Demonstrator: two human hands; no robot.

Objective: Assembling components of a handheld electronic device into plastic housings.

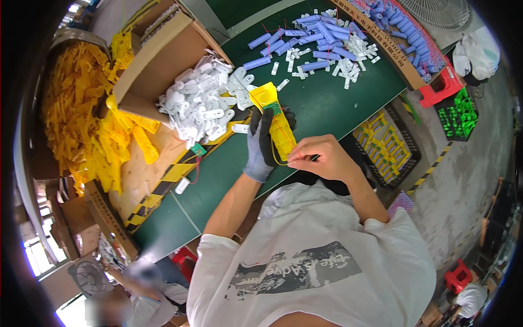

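Observation:
In my gloved left hand [261,143] is a long yellow plastic housing [281,133], held tilted over the table's near edge with its wide end away from me. A small green circuit board [271,108] sits inside it, just below the wide end. Thin wires run down the housing; a yellow wire [277,158] loops out at its lower end. There the bare fingers of my right hand [321,157] are pinched together on a thin wire, whose tip is too small to make out. My left fingers wrap round the housing's sides.
White plastic pieces [199,98] spill from a cardboard box [155,65] on the green table [321,103]. Yellow housings [81,109] heap at left. Blue cylindrical cells [321,35] lie at the back. A black crate [406,169] of filled yellow housings stands right. Other people sit lower left.

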